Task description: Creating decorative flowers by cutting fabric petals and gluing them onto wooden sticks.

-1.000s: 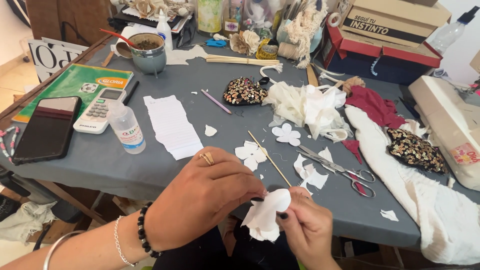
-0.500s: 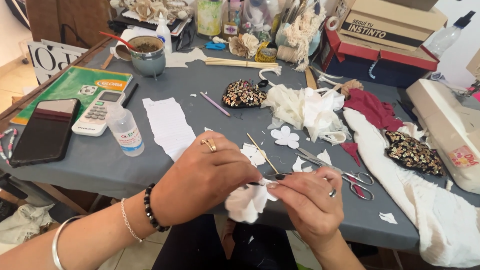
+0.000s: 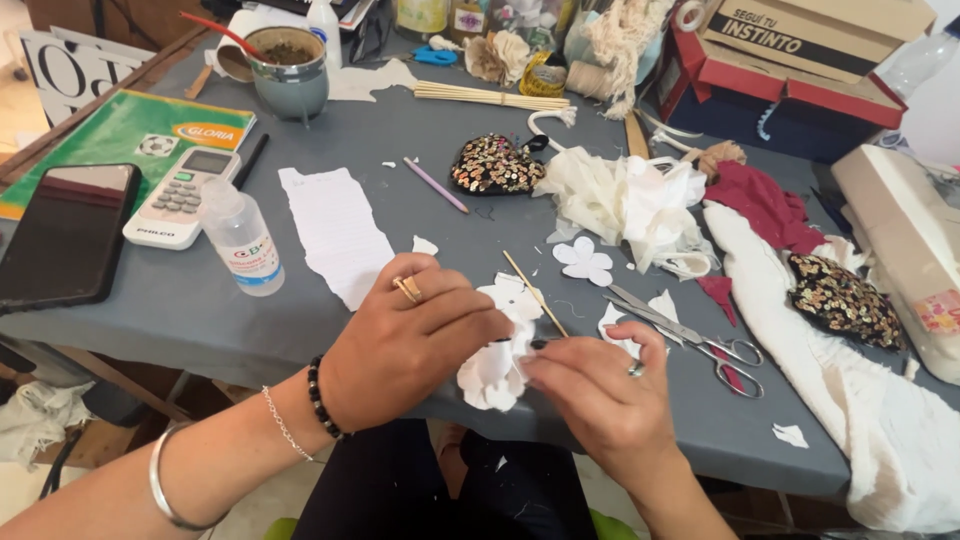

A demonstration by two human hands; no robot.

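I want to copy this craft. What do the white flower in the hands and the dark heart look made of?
White flower: looks like thin matte fabric, soft and crumpled between both hands, though it might be paper. Dark heart: covered in glossy sequins that catch the light; its base is hidden.

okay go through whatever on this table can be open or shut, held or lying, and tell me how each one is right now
White fabric flower: pinched between left hand and right hand.
Scissors: closed, lying flat.
Small clear bottle: upright, capped.
Phone: screen dark.
Cup: upright, filled.
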